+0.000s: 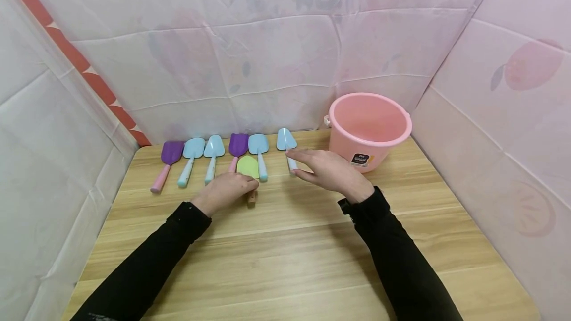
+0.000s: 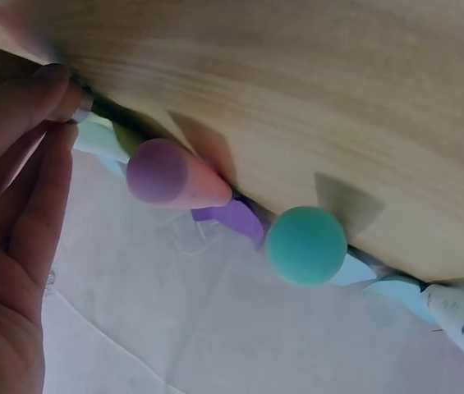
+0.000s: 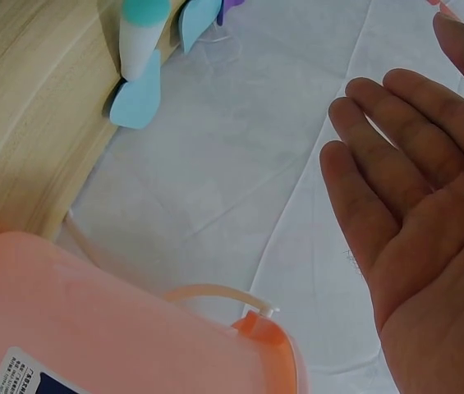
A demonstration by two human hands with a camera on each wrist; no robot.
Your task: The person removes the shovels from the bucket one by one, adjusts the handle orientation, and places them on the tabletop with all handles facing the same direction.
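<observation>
Several toy shovels lie in a row along the far edge of the table (image 1: pixel 285 261). My left hand (image 1: pixel 241 185) holds a green shovel (image 1: pixel 247 166) by its handle, just in front of a purple shovel (image 1: pixel 238 144) and a light blue shovel (image 1: pixel 258 145). In the left wrist view the fingertips (image 2: pixel 59 90) pinch near the table edge, beside a lilac handle end (image 2: pixel 162 172) and a teal handle end (image 2: pixel 305 245). My right hand (image 1: pixel 303 162) is open and flat, its fingertips at the white handle of the rightmost blue shovel (image 1: pixel 285 138). The right wrist view shows the bare palm (image 3: pixel 420 230) holding nothing.
A pink bucket (image 1: pixel 369 130) stands at the back right, just beyond my right hand, and shows close in the right wrist view as the bucket (image 3: pixel 92 328). Further left lie a purple shovel with a pink handle (image 1: pixel 168 158) and two blue shovels (image 1: pixel 193 155). Pale sheeting walls the table in.
</observation>
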